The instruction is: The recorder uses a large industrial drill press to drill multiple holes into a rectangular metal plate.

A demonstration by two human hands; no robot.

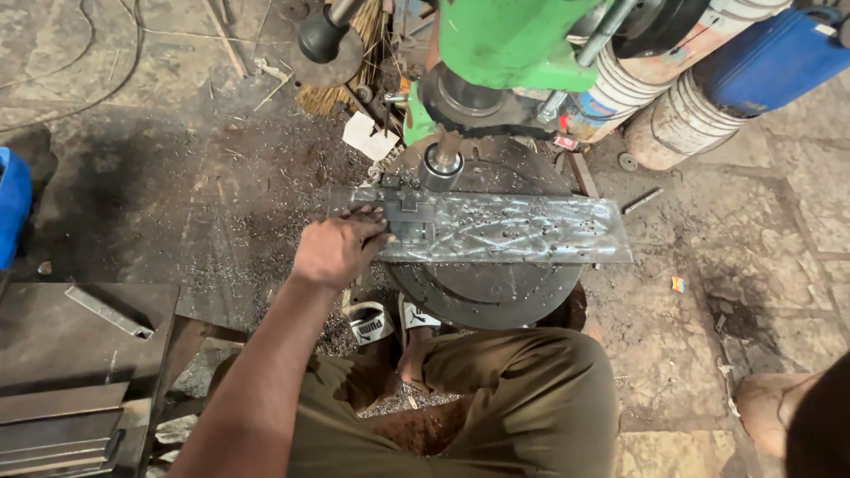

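My left hand (pixel 341 248) reaches onto a long shiny metal plate (pixel 531 230) strewn with drill shavings. Its fingers press down on a small grey metal piece (pixel 409 217) at the plate's left end. The plate lies across the round dark table (pixel 487 296) of a green drill press (pixel 505 40). The drill chuck (pixel 441 164) hangs just above and behind the small piece, close to my fingertips. My right hand is out of sight.
Flat metal bars are stacked at the lower left (pixel 62 398). White buckets (pixel 682 119) and a blue canister (pixel 770 57) stand behind the press on the right. A broom (pixel 354 84) leans behind the press. Metal shavings cover the floor. My sandalled feet (pixel 390 323) rest under the table.
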